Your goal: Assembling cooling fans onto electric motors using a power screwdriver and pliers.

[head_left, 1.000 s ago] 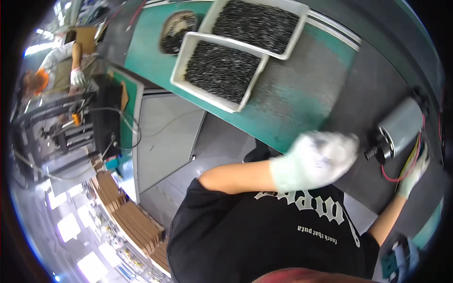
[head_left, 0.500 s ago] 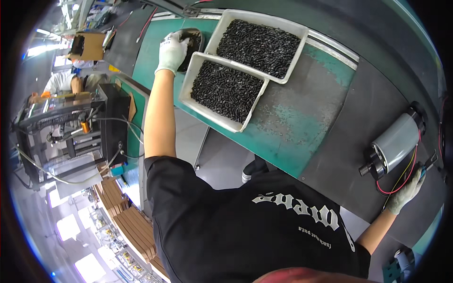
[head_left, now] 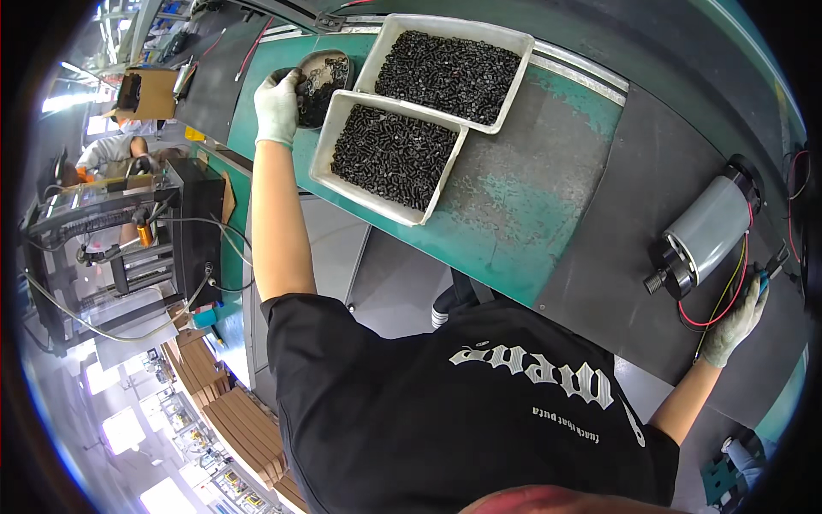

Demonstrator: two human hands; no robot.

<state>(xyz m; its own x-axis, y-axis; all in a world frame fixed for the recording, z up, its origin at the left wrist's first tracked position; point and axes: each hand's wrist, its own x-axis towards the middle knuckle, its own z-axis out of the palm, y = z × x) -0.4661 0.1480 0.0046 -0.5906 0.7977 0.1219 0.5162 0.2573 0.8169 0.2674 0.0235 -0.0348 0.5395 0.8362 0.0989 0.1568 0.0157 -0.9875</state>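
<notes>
My left hand (head_left: 276, 107), in a white glove, reaches far out to a round dark dish (head_left: 330, 64) of small black parts, its fingers curled over the near rim and into the parts. What the fingers hold is hidden. My right hand (head_left: 735, 321), also gloved, rests on the dark grey mat (head_left: 634, 197) and grips a small blue-handled tool (head_left: 768, 270). Just beside it lies a silver cylindrical motor (head_left: 706, 231) with a black end cap, and its red and yellow wires (head_left: 723, 300) loop down past my fingers.
Two white rectangular trays (head_left: 324, 163) (head_left: 514, 81) full of small black parts sit on the green bench (head_left: 522, 206) next to the dish. A black machine frame (head_left: 128, 231) with cables stands at the left. Another person (head_left: 107, 154) works far off left. Stacked cardboard (head_left: 231, 411) lies below.
A second ago my left hand was in the air in front of my chest near the motor; it has swung left to the round dish and stayed there. My right hand has barely moved.
</notes>
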